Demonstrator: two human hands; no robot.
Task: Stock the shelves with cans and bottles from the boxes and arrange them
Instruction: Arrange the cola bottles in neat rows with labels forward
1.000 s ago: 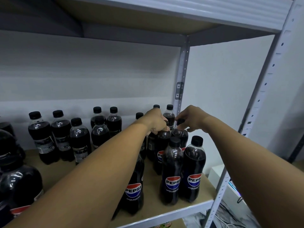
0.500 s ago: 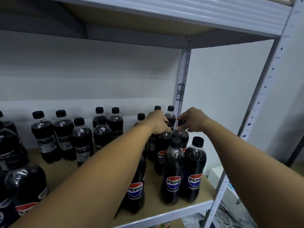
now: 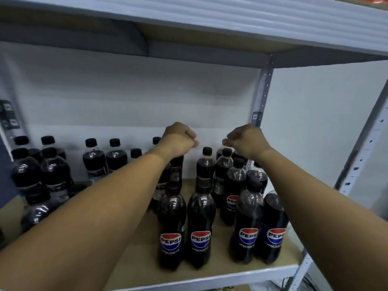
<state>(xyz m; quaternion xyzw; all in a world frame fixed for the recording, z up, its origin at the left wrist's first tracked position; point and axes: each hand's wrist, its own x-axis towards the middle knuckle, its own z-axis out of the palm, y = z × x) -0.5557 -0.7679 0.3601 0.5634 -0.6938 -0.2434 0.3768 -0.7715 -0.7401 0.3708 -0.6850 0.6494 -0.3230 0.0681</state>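
While both hands hover at the back rows, the left hand (image 3: 178, 139) has its fingers curled round a rear Pepsi bottle's neck (image 3: 177, 164); the right hand (image 3: 247, 141) has loosely curled, empty fingers. Bottles crowd the shelf (image 3: 210, 280); neatening rows likely remains.

dark bottles (image 3: 201, 223), black caps (image 3: 207, 150), white shelf (image 3: 210, 280)

Both hands (image 3: 212, 139) raised, fingers curled

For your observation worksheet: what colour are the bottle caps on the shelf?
Black, seen best in the head view, e.g. the cap between the two hands.
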